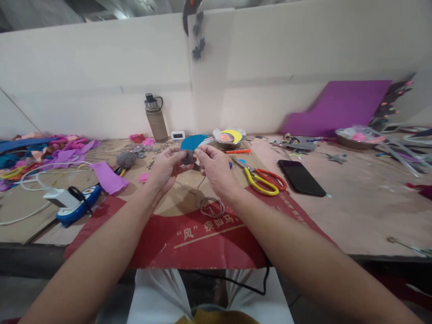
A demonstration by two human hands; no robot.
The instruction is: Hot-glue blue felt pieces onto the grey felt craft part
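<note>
My left hand (pixel 168 167) and my right hand (pixel 218 170) meet over the middle of the table, fingertips closed on a small dark grey piece (pixel 189 156). It looks like felt or cloth, though fingers cover much of it. A teal-blue sheet piece (pixel 193 141) shows just beyond the fingertips; whether it is held too is unclear. A thin grey cord hangs below my right hand and runs to a loose coil (pixel 212 207) on the red printed sheet (pixel 209 249). Right of my right hand lie scissors (pixel 261 181) with one yellow and one orange-red handle, blades spread.
A black phone (pixel 301 178) lies to the right. Left are a blue power strip (pixel 79 206), a grey yarn ball (pixel 126 159) and purple scraps (pixel 108 176). Behind stand a bottle (pixel 156 120), a small clock (pixel 177 135) and a bowl (pixel 229 145) holding a yellow crescent.
</note>
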